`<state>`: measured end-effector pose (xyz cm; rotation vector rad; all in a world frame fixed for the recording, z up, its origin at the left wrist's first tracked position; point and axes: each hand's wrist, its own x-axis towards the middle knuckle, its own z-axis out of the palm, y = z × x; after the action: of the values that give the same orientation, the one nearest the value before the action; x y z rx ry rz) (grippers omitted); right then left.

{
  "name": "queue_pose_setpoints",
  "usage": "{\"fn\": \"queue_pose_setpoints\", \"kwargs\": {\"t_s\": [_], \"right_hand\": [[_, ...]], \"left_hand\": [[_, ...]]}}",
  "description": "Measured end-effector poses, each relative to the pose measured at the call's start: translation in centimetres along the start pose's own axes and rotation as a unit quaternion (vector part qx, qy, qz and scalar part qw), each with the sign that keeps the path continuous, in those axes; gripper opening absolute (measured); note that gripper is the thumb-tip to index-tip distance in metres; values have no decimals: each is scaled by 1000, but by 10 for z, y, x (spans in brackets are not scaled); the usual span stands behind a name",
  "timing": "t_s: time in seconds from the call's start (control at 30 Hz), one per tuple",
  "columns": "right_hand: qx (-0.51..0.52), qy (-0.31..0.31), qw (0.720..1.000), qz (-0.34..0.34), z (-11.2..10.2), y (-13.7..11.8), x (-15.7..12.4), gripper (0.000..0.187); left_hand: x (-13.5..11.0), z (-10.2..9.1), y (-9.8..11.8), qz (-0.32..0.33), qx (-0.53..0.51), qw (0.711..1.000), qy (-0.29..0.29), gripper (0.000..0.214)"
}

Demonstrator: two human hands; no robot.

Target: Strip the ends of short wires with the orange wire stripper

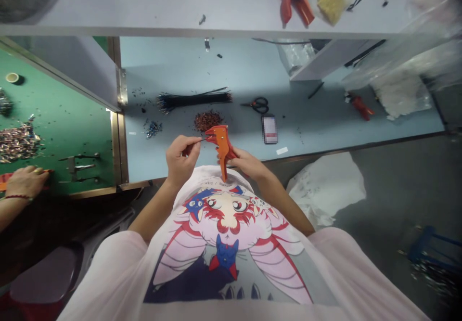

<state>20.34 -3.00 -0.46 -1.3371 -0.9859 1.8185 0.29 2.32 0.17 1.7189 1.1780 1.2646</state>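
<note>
Between thumb and fingers, my left hand (183, 160) pinches a thin dark wire (203, 139). Its far end reaches the jaws of an orange-red wire stripper (223, 150); whether the jaws are closed on it I cannot tell. My right hand (246, 161) is wrapped round the stripper's handles, holding it upright above the table's front edge. Just beyond the tool lies a pile of short copper-coloured pieces (208, 120). Behind that pile, a long bundle of black wires (197, 99) lies crosswise. Left of it sits a small heap of blue and silver pieces (153, 129).
Black-handled scissors (260, 104) and a phone (269, 129) lie to the right. Farther right are red-handled pliers (361, 107) and plastic bags (402, 92). A shelf (231, 10) spans the back. At the left, another person's hand (27, 181) rests at a green table (75, 138).
</note>
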Motion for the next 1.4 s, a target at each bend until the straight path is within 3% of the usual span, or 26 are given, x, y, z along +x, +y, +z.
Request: {"fn": "queue_pose_setpoints", "kwargs": {"t_s": [0.13,0.37,0.6,0.8,1.03,1.4], "right_hand": [[146,-42,988,21,1,2,-1,42],[214,-23,976,28,-1,-7,-7,34],[158,8,987,12,4,0,-12,43],[89,-12,996,28,12,0,-20,40],[82,-40,996,13,17,-8,-26,37],[61,-58,996,6,22,-8,-26,34]], "left_hand": [[-1,-5,-2,2,-3,1000,12,11],[-7,-5,-3,-23,10,1000,-1,12],[-8,-5,0,-39,21,999,23,10],[-9,-4,2,-20,23,999,18,8],[-9,1,2,21,27,999,2,8],[-10,-1,3,35,37,999,-4,7]]}}
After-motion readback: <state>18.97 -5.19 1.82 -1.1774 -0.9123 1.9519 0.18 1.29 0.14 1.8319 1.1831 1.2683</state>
